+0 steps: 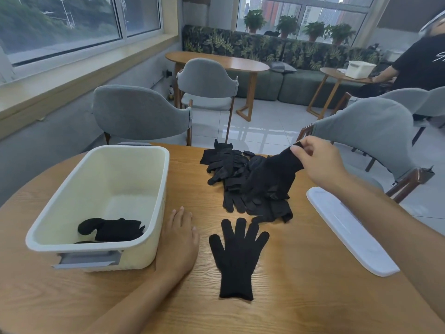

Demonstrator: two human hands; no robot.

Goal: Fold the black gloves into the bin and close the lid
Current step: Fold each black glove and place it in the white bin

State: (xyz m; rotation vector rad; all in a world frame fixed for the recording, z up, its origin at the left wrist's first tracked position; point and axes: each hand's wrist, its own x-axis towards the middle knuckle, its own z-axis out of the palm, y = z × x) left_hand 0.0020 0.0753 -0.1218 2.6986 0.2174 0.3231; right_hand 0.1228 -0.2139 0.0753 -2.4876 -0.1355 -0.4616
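A single black glove [237, 256] lies flat on the wooden counter [301, 297] with its fingers spread toward a loose pile of black gloves [231, 172], from which the right hand [317, 162] pinches the cuff of a lifted glove [274, 174] that hangs with its fingers drooping onto the pile. The left hand [179, 239] rests flat on the counter, fingers straight and holding nothing, between the single glove and the cream bin [154, 189], where a folded glove [113, 229] lies near the front wall. The white lid [349, 231] sits on the counter to the right, partly under the right forearm, well apart from the bin.
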